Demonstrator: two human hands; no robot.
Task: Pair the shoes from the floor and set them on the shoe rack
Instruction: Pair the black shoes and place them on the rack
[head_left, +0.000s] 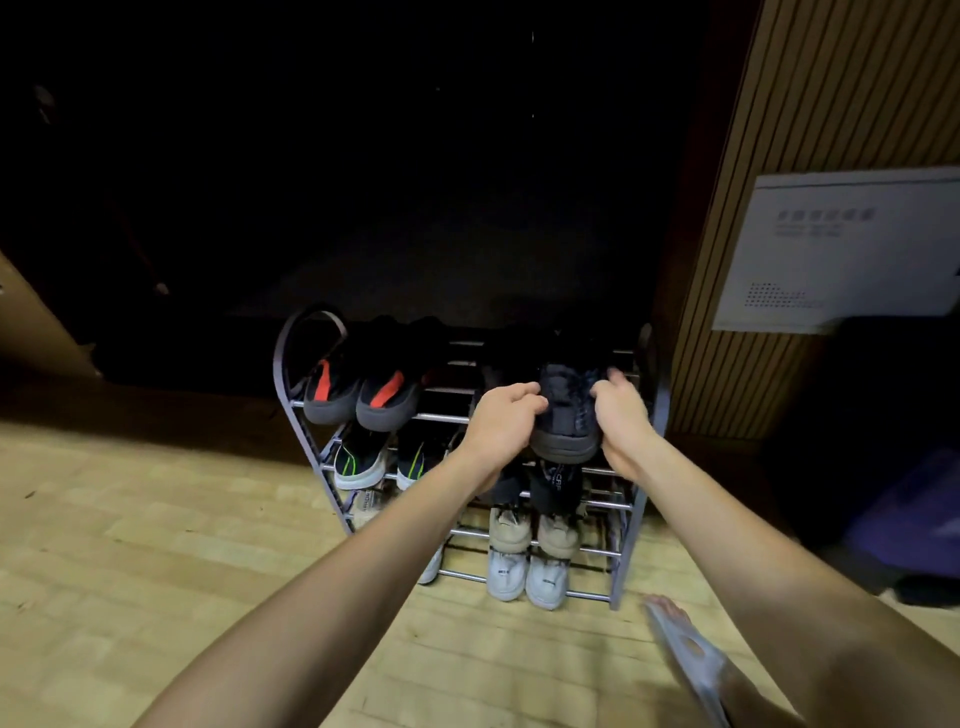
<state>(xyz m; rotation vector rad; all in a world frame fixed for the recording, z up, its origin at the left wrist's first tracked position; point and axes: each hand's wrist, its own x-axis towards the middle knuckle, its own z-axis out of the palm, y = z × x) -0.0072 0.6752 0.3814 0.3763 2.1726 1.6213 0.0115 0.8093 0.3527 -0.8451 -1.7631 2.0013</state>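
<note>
A metal shoe rack (447, 417) with several tiers stands against a dark wall. A dark navy shoe (566, 415) sits toe-out on the right of its top tier. My left hand (501, 423) grips the shoe's left side and my right hand (621, 415) grips its right side. Behind my left hand lies another dark shoe (493, 364), mostly hidden. A black pair with red stripes (363, 392) fills the top tier's left. Lower tiers hold a black pair with green lines (384, 460), a dark pair (556, 486), a beige pair (535, 532) and a white pair (527, 577).
Light wooden floor (156, 545) spreads in front of the rack. A slatted wooden wall (810, 130) with a white panel (841, 249) rises at the right, with dark objects (883, 467) below it. My foot in a grey slipper (685, 649) shows at the lower right.
</note>
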